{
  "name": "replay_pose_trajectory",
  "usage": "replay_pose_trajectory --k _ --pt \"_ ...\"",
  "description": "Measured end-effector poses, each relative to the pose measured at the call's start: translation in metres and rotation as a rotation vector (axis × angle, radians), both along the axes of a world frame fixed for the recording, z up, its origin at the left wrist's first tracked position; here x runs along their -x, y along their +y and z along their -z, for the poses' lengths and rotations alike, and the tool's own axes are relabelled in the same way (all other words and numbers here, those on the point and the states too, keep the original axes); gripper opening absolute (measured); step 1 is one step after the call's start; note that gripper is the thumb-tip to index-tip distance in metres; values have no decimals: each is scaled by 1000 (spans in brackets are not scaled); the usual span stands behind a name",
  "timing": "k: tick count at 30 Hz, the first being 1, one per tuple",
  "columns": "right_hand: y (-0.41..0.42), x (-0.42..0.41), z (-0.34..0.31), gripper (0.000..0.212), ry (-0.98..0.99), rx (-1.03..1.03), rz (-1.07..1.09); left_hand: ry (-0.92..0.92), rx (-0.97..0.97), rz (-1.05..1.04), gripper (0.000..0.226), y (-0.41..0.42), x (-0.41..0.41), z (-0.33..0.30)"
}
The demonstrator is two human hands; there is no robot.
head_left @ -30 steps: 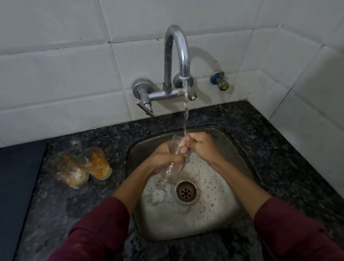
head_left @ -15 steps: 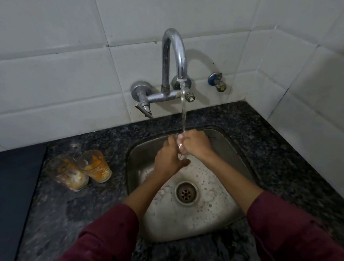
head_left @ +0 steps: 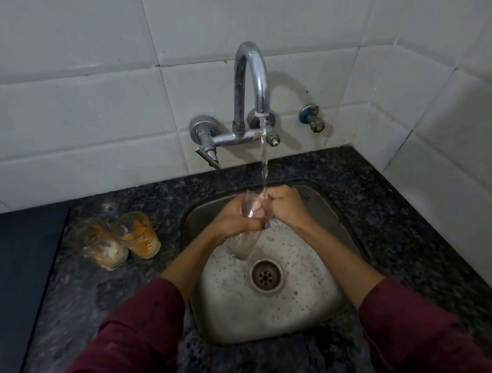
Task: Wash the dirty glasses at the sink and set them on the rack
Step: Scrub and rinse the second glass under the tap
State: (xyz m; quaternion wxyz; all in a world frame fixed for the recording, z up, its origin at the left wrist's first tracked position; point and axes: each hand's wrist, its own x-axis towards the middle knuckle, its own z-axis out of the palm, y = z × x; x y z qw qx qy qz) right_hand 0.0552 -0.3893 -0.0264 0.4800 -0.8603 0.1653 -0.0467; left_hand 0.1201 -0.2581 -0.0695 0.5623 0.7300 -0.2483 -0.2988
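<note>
The left hand (head_left: 231,219) holds a clear glass (head_left: 243,234) in its grip, middle of the frame. The right hand (head_left: 280,206) pinches its rim. Water (head_left: 264,164) runs onto them.

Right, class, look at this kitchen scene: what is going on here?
A person is rinsing a clear glass under the running tap over the steel sink. The left hand grips the glass while the right hand has fingers inside it. Two dirty glasses with orange residue wait on the counter. No rack is visible.

You wear dark maroon long sleeves, the left sleeve (head_left: 134,331) and right sleeve (head_left: 419,338) pushed up, forearms bare; one fingernail (head_left: 267,225) carries pale bluish polish.
</note>
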Motion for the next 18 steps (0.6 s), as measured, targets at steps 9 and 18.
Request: replay_pose_trajectory --k 9,18 --pt "6 -5 4 13 63 43 75 -501 -372 -165 71 -11 21 1" --pt "-6 9 2 23 -116 -150 -65 39 44 44 56 7 9 -8"
